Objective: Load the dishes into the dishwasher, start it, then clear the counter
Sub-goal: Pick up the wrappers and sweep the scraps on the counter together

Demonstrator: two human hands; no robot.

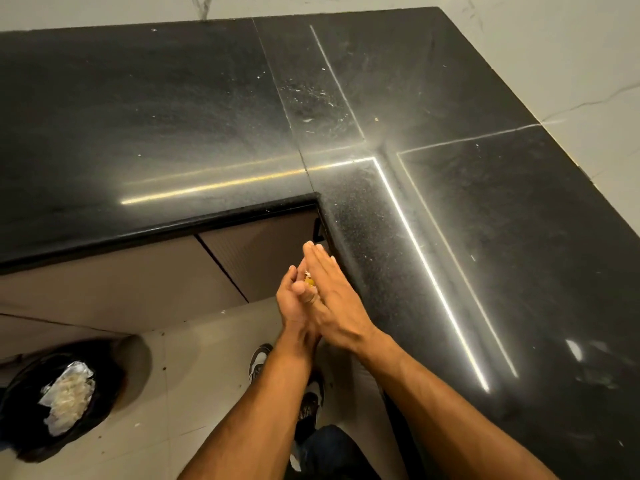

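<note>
Your left hand and right hand are pressed palm to palm just off the inner corner of the black surface, beside its edge. The right hand's fingers lie straight and flat against the left, whose fingers are nearly straight, thumb alongside. Between the palms sit a few small food scraps, yellow and white, sandwiched rather than gripped. Pale crumbs are scattered on the surface, well back from the hands. On the floor to your left stands a bin with a black liner, holding crumpled foil.
</note>
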